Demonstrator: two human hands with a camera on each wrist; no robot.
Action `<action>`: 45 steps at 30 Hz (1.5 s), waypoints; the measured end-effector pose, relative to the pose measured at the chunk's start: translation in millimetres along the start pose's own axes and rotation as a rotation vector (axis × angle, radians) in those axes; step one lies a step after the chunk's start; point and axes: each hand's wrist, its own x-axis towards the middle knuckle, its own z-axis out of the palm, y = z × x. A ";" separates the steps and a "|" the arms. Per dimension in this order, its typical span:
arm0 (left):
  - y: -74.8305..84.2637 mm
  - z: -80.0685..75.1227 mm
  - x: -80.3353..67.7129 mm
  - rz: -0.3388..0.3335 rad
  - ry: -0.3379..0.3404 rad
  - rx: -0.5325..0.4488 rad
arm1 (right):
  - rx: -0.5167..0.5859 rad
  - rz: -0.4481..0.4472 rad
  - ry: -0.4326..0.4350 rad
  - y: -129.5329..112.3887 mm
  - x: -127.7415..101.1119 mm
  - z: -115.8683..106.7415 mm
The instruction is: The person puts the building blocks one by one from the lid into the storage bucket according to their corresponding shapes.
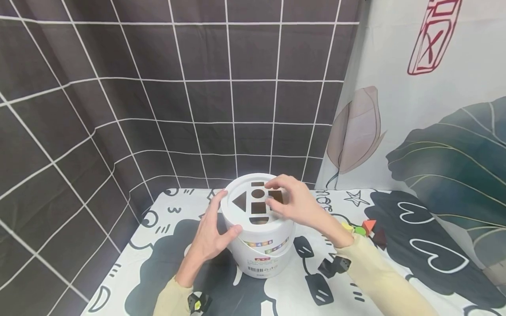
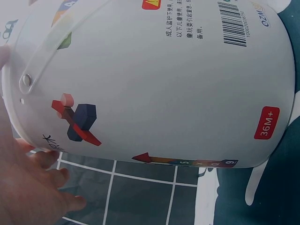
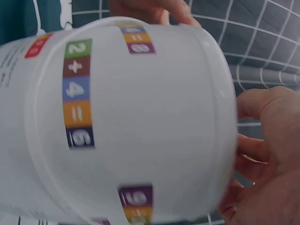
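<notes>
A white bucket stands upright in front of me, printed with coloured number strips and a barcode. Its white lid has triangular, round, square and rectangular openings. My left hand holds the left side of the lid's rim, thumb at the front and fingers farther back. Over the lid's right part is my right hand, its bent index finger and thumb apart around a square opening; I see nothing held between them. In the right wrist view, the lid hides some fingertips of the right hand.
Several small blocks, among them a green one and an orange-red one, lie on the patterned cloth beyond my right forearm. A dark gridded curtain hangs behind the bucket. A leaf-printed curtain hangs at the right.
</notes>
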 end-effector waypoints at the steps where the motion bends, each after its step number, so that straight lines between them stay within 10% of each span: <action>1: -0.3 0.0 0.4 0.005 0.002 -0.002 | 0.006 0.009 0.022 1.2 -1.4 -4.2; 45: -2.0 3.1 -0.9 0.003 0.012 -0.011 | -0.251 0.511 0.153 83.6 -117.7 -85.4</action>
